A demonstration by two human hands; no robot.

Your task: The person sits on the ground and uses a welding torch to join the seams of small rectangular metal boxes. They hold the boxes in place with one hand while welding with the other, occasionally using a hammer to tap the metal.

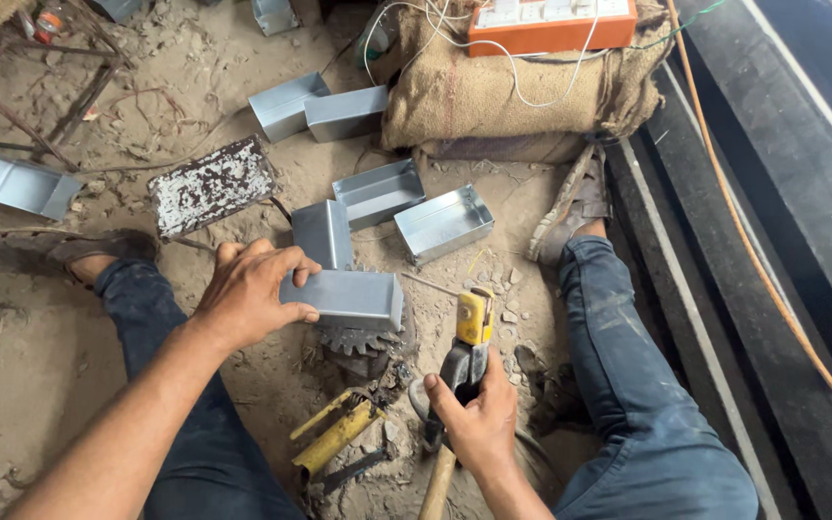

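Left hand [247,294] clamps a grey folded sheet-metal box [349,297] on a toothed steel gear [358,339]. Right hand [474,419] grips a yellow-headed welding holder [472,332]; box should sit steady.

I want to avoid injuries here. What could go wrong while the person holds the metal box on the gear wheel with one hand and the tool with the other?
1. The left hand grips the grey sheet-metal box by its thin edges; these may cut the fingers.
2. The box rests on a toothed dark gear wheel, so it could slip.
3. The right hand holds a yellow-and-black clamp tool close to the box, which might pinch.
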